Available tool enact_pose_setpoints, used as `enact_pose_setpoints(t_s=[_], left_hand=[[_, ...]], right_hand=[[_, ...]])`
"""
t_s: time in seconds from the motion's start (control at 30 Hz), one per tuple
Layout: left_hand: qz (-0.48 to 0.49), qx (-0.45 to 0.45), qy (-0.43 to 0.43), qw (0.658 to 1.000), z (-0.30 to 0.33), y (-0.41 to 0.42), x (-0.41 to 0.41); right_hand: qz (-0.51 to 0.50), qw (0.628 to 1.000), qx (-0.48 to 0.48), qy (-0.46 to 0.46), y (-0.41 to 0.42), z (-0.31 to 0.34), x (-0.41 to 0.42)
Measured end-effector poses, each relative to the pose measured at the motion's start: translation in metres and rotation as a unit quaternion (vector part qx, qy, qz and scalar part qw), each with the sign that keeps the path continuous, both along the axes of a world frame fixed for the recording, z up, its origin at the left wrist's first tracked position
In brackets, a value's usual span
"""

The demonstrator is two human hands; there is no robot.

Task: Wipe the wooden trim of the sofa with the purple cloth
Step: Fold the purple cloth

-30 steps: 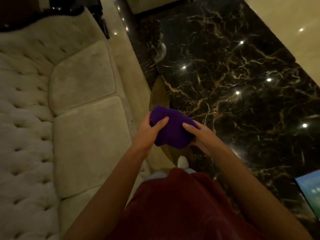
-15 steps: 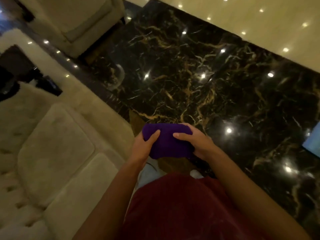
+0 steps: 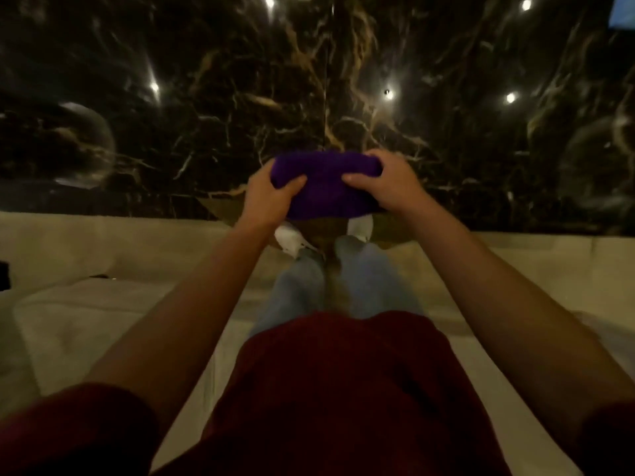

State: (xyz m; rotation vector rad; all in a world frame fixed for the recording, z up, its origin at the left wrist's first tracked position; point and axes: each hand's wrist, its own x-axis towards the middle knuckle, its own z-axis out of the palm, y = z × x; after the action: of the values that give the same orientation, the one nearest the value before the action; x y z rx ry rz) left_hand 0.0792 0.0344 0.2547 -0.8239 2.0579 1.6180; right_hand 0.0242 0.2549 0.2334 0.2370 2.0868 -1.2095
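Observation:
A bunched purple cloth (image 3: 324, 185) is held in front of me at mid-frame, above my feet. My left hand (image 3: 271, 197) grips its left end with the thumb on top. My right hand (image 3: 385, 187) grips its right end. The cream sofa (image 3: 68, 321) shows only as a blurred pale cushion edge at the lower left and lower right. No wooden trim is visible in this view.
A glossy black marble floor (image 3: 240, 97) with gold veins and light reflections fills the upper half. A pale floor band (image 3: 103, 235) runs across the middle. My white shoes (image 3: 288, 238) and jeans stand below the cloth. A bright screen corner (image 3: 623, 12) sits top right.
The view has swung right, away from the sofa, so the floor now lies straight ahead. Both hands still hold the cloth, now spread wider on its two ends.

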Motion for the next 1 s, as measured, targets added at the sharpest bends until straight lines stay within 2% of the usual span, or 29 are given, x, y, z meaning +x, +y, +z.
enact_pose_setpoints(t_s=[0.07, 0.1, 0.17, 0.2, 0.27, 0.47, 0.63, 0.83, 1.0], left_hand=[[-0.034, -0.015, -0.016, 0.999, -0.048, 0.0, -0.018], [-0.046, -0.021, -0.012, 0.999, -0.051, 0.002, -0.025], [-0.082, -0.039, -0.031, 0.995, -0.111, 0.007, -0.05], [-0.09, -0.039, -0.035, 0.995, -0.113, 0.008, -0.052], [-0.101, -0.043, -0.047, 0.993, -0.174, 0.012, -0.073], [-0.11, -0.041, -0.08, 0.99, -0.264, 0.015, -0.101], [-0.136, -0.074, -0.074, 0.985, -0.287, 0.014, -0.108], [-0.188, -0.163, -0.044, 0.968, -0.289, 0.018, -0.11], [-0.196, -0.179, -0.061, 0.962, -0.293, 0.014, -0.109]], right_hand=[[-0.03, 0.999, 0.036, -0.004, -0.003, -0.045, -0.003], [-0.032, 0.998, 0.046, 0.006, -0.002, -0.047, -0.006], [-0.057, 0.996, 0.072, -0.004, 0.0, -0.101, -0.019], [-0.062, 0.995, 0.073, -0.003, 0.002, -0.105, -0.018], [-0.076, 0.994, 0.082, -0.005, 0.004, -0.162, -0.033], [-0.072, 0.993, 0.097, -0.012, 0.007, -0.249, -0.055], [-0.029, 0.993, 0.115, 0.004, 0.008, -0.273, -0.063], [-0.009, 0.99, 0.14, 0.023, 0.011, -0.282, -0.074], [-0.008, 0.987, 0.156, 0.028, 0.014, -0.286, -0.075]])
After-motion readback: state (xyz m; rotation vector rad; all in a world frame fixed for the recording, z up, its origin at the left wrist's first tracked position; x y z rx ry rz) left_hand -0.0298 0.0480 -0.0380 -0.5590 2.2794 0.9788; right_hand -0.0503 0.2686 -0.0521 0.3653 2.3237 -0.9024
